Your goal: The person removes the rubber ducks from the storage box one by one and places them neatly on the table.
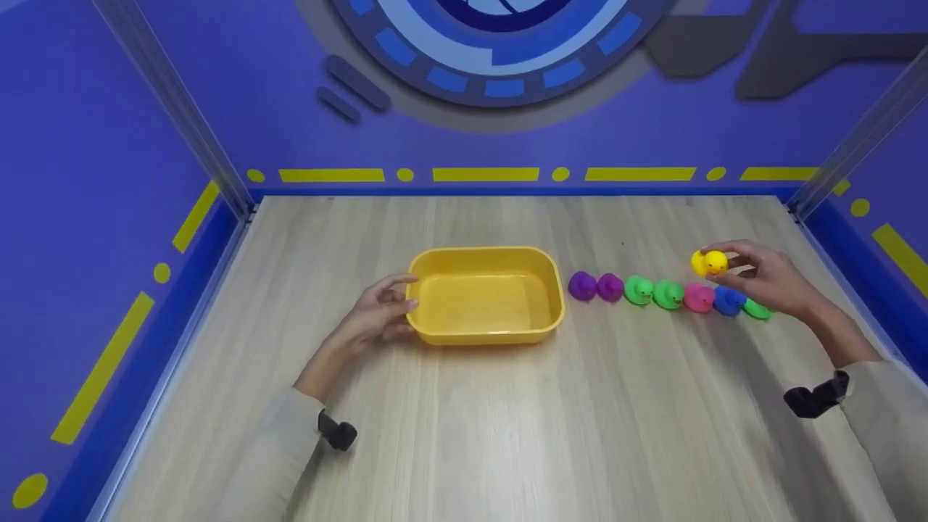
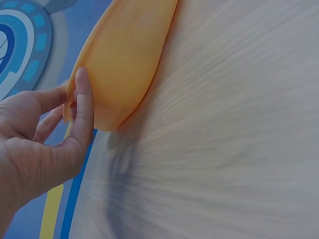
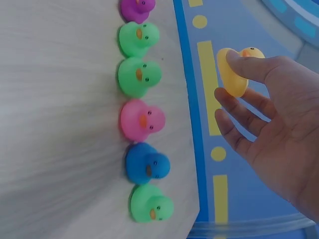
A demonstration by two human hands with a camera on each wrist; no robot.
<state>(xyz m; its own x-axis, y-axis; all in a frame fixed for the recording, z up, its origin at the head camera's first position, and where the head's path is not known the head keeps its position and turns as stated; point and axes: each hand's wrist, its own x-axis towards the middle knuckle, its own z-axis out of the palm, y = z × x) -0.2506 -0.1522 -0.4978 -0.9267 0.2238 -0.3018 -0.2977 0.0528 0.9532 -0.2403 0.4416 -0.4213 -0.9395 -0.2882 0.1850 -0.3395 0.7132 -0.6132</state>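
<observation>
A yellow plastic basin [image 1: 486, 337] stands on the table, and my left hand [image 1: 373, 312] grips its left end by the rim. In the left wrist view the thumb of that hand [image 2: 55, 144] lies against the basin's [image 2: 129, 55] outer wall. My right hand [image 1: 772, 279] pinches a yellow rubber duck [image 1: 710, 263] in the air, above the right part of a duck row. From left, the row has two purple ducks [image 1: 582, 286], two green ducks [image 1: 639, 290], a pink duck [image 1: 699, 297], a blue duck [image 1: 728, 300] and another green duck [image 3: 151, 204], partly hidden by the right hand in the head view.
The wooden table [image 1: 493, 420] is bounded by a blue back wall [image 1: 239, 109] and side walls with yellow markings. Metal posts [image 1: 174, 109] rise at the back corners. The duck row begins close to the basin's right end.
</observation>
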